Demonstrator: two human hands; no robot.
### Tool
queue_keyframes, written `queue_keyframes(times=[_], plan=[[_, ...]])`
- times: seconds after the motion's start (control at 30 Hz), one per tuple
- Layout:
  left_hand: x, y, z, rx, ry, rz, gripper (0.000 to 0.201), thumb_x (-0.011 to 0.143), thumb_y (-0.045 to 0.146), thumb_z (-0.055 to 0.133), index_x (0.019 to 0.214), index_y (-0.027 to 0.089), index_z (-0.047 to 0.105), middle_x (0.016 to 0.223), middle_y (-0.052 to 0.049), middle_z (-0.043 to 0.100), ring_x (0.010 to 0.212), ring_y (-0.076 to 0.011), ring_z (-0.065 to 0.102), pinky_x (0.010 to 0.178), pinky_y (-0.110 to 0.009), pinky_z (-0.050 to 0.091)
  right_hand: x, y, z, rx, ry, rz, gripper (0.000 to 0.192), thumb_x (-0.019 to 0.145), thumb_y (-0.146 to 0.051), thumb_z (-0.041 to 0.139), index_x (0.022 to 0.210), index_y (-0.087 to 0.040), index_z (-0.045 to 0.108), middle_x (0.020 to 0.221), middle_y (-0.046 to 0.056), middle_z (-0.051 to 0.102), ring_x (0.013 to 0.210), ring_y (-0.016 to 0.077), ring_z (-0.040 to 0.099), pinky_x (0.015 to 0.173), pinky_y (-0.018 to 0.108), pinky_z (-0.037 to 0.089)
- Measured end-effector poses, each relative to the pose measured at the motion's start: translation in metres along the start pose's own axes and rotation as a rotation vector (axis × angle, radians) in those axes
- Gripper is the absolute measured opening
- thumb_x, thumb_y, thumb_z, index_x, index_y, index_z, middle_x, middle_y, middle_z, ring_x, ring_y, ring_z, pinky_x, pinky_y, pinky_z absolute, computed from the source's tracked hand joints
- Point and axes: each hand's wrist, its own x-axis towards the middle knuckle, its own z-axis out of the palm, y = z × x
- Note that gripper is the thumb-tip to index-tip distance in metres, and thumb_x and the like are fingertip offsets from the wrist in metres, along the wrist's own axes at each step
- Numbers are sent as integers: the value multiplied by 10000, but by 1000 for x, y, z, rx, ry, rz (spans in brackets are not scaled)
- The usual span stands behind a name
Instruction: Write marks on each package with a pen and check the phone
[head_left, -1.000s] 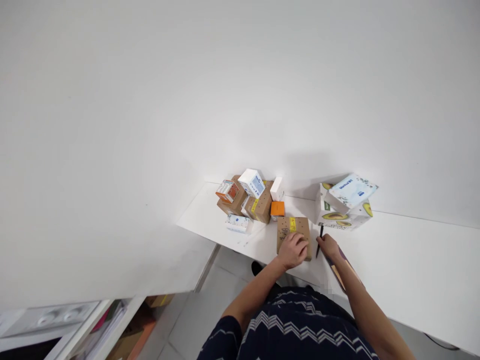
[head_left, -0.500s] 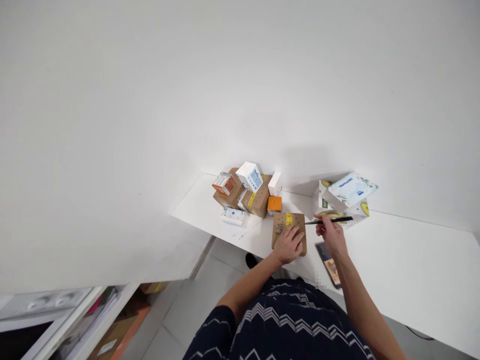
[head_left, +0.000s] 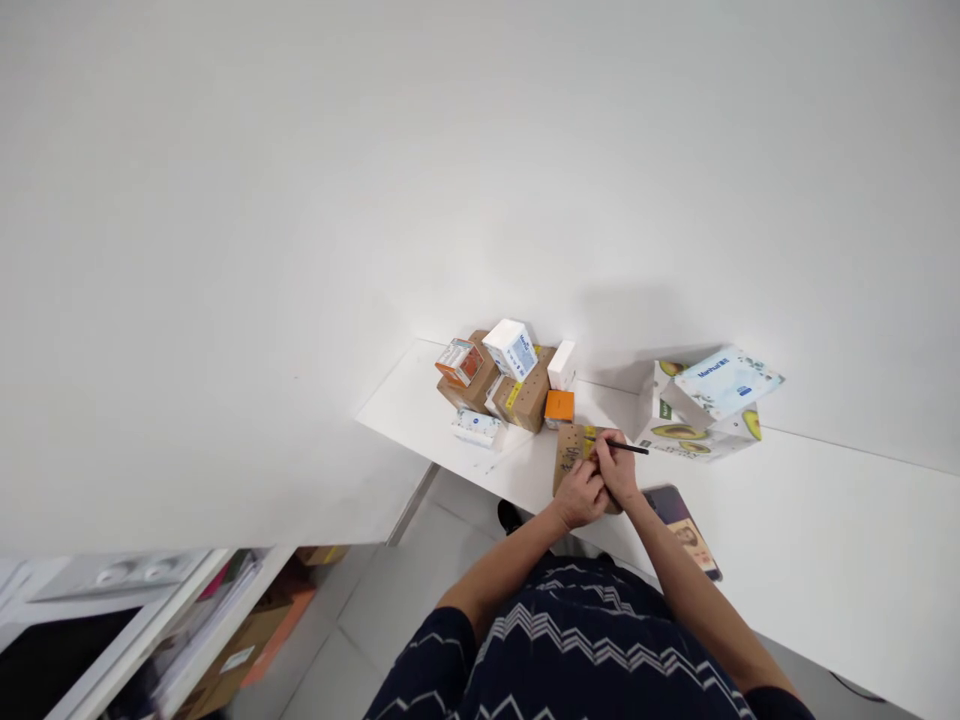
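A small brown cardboard box with yellow tape and dark handwriting lies on the white table. Resting on its top is my left hand, its fingers laid over the surface. My right hand is closed round a slim black pen, whose tip end is at the box's top by the tape. The two hands touch or nearly touch, and together they cover much of the box. Close behind stands a small orange box.
Brown cartons with white and orange boxes on them stand at the back left. A white avocado-print box has a pale blue pack on top. A phone lies right of the box. The table runs along a wall.
My right hand has moved left with the pen, from beside the box onto its top, next to my left hand. My left hand stays on the box. The view has shifted slightly.
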Motion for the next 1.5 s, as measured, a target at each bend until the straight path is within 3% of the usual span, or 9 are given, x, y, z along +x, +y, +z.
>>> queue_keyframes(times=[0.23, 0.53, 0.97, 1.33, 1.5], plan=[[-2, 4, -1, 15, 31, -78, 149, 756, 260, 553, 677, 164, 634, 720, -97, 575, 730, -224, 514, 661, -389, 454, 1, 5, -2, -144, -74, -89, 220, 870, -405, 458, 856, -218, 573, 781, 29, 637, 752, 216, 595, 781, 388, 481], [-1, 3, -2, -17, 37, -50, 101, 716, 233, 579, 654, 161, 614, 681, -79, 570, 693, -196, 492, 675, -350, 439, 1, 3, -2, -225, -128, -117, 367, 901, -477, 390, 908, -198, 627, 836, 73, 691, 807, 245, 631, 801, 401, 495], [-3, 3, 0, -15, 40, -48, 104, 732, 226, 544, 644, 186, 584, 654, -69, 552, 681, -205, 496, 672, -370, 425, 2, -1, -3, -254, -165, -126, 378, 911, -473, 374, 914, -193, 629, 868, 96, 696, 836, 258, 637, 829, 410, 484], [-1, 4, -2, -1, 20, -55, 116, 738, 224, 537, 636, 186, 575, 651, -73, 550, 674, -205, 494, 669, -371, 437, 3, -2, -2, -144, -85, -59, 349, 858, -520, 471, 866, -206, 624, 833, 74, 691, 824, 254, 623, 822, 421, 483], [0, 4, -4, 11, 10, -47, 109, 734, 219, 550, 631, 189, 574, 625, -55, 532, 660, -193, 495, 673, -360, 440, -3, -3, -5, -31, 45, 53, 342, 874, -515, 443, 850, -202, 577, 674, 17, 628, 600, 186, 586, 622, 338, 498]])
